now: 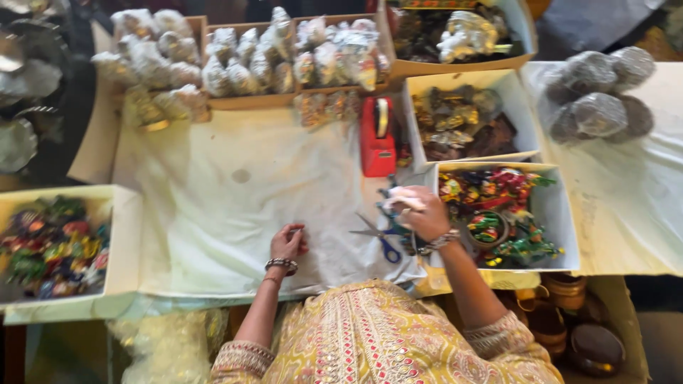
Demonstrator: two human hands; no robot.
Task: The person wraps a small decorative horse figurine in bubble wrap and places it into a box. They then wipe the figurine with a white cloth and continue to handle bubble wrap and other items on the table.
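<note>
Head view: left hand rests loosely curled on the white sheet, right hand grips a pale wad just beyond the blue-handled scissors (wrapping seemingly underway), so cutting probably needs the scissors.

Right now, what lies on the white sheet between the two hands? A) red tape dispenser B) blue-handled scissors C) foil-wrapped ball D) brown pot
B: the scissors lie on the sheet between the left hand and the right hand; the tape dispenser sits farther up.
</note>
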